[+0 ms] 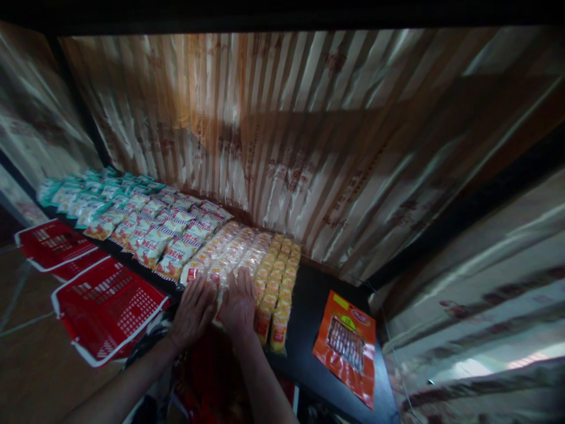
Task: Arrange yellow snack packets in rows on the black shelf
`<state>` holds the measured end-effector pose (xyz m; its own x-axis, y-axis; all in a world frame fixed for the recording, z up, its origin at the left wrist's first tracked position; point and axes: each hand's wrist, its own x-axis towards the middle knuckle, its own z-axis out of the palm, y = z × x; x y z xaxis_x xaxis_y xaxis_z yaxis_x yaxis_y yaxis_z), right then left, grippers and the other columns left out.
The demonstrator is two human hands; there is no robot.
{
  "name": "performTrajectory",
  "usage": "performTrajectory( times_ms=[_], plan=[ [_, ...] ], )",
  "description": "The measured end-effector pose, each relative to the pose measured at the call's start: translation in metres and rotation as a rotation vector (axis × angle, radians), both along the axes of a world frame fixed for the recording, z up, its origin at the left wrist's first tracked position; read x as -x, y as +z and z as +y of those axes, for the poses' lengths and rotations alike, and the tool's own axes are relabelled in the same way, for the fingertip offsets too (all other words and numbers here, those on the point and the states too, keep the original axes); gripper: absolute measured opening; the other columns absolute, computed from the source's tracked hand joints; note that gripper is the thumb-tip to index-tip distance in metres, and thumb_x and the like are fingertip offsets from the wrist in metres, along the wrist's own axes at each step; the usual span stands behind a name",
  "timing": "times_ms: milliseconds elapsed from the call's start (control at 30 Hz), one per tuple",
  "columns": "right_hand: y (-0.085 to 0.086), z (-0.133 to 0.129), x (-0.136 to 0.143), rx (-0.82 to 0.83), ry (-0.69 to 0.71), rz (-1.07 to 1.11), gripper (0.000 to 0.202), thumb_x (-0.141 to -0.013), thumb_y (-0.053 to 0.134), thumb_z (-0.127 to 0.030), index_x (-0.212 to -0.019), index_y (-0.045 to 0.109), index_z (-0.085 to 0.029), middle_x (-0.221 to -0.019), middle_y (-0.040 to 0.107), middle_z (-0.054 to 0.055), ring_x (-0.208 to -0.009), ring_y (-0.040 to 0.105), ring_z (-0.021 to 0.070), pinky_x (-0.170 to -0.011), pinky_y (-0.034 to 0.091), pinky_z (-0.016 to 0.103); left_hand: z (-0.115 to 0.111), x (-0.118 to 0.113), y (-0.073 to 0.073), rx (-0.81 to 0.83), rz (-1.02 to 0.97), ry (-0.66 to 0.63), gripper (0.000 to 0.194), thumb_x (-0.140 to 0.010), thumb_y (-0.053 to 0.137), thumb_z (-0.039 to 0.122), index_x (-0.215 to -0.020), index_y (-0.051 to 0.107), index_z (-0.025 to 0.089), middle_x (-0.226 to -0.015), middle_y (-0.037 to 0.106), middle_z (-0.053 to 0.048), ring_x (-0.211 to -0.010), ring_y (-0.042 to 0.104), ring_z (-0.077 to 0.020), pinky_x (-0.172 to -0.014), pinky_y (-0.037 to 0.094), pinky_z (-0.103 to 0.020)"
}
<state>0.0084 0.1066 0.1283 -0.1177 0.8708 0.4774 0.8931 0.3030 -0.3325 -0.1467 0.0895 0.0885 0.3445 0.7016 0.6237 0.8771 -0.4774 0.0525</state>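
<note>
My left hand [194, 309] lies flat with its fingers stretched over the front ends of the rows of clear-wrapped white packs [229, 247]. Beside it, my right hand [239, 300] rests on the same packs, fingers spread, near the rows of yellow packs [277, 280]. Neither hand is closed around anything. To the left of the white packs stand rows of white snack bags with blue stripes [176, 250], and farther left are teal and white bags [90, 206]. An orange-red packet [346, 347] lies on the right part of the black shelf [309, 312].
Red plastic baskets [117, 306] with white rims stand below the shelf's front edge at the left. A pleated, printed curtain [282, 129] hangs behind the goods. Dark posts [79, 100] frame the shelf, and tiled floor [22, 365] shows at lower left.
</note>
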Motion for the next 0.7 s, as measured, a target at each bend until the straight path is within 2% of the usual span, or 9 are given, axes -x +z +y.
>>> performTrajectory(
  times_ms=[133,267,467,700],
  plan=[
    [-0.001,-0.003,-0.003,0.090,0.034,-0.027,0.044,-0.086,0.047,-0.020,-0.129,0.053,-0.011,-0.141,0.042,0.020,-0.137,0.027,0.0303,-0.104,0.031,0.045,-0.003,-0.001,0.002,0.010,0.027,-0.033,0.064,-0.090,0.043,0.028,-0.147,0.014,0.022,-0.150,0.029,-0.012,-0.141,0.019,-0.0275,-0.110,0.027,-0.050],
    [-0.003,-0.005,-0.003,0.134,0.059,-0.038,0.042,-0.087,0.047,-0.019,-0.127,0.054,-0.010,-0.139,0.044,0.021,-0.136,0.031,0.0301,-0.105,0.031,0.044,-0.008,-0.006,-0.004,-0.003,0.034,-0.064,0.063,-0.091,0.040,0.028,-0.147,0.013,0.020,-0.150,0.029,-0.013,-0.140,0.022,-0.0279,-0.110,0.027,-0.050],
    [-0.003,-0.008,-0.004,0.126,0.063,-0.028,0.042,-0.085,0.048,-0.016,-0.127,0.055,-0.011,-0.139,0.044,0.021,-0.135,0.032,0.0300,-0.105,0.031,0.045,-0.012,-0.021,-0.011,-0.014,0.001,-0.097,0.065,-0.090,0.038,0.026,-0.148,0.009,0.018,-0.151,0.026,-0.013,-0.140,0.022,-0.0277,-0.111,0.026,-0.049],
    [-0.011,-0.006,-0.004,0.076,0.023,-0.008,0.041,-0.086,0.042,-0.008,-0.123,0.058,-0.010,-0.136,0.049,0.017,-0.130,0.040,0.0223,-0.106,0.032,0.038,-0.009,-0.032,-0.012,-0.053,-0.035,-0.171,0.066,-0.089,0.035,0.023,-0.148,0.006,0.013,-0.148,0.031,-0.016,-0.140,0.020,-0.0274,-0.109,0.028,-0.051]
  ],
)
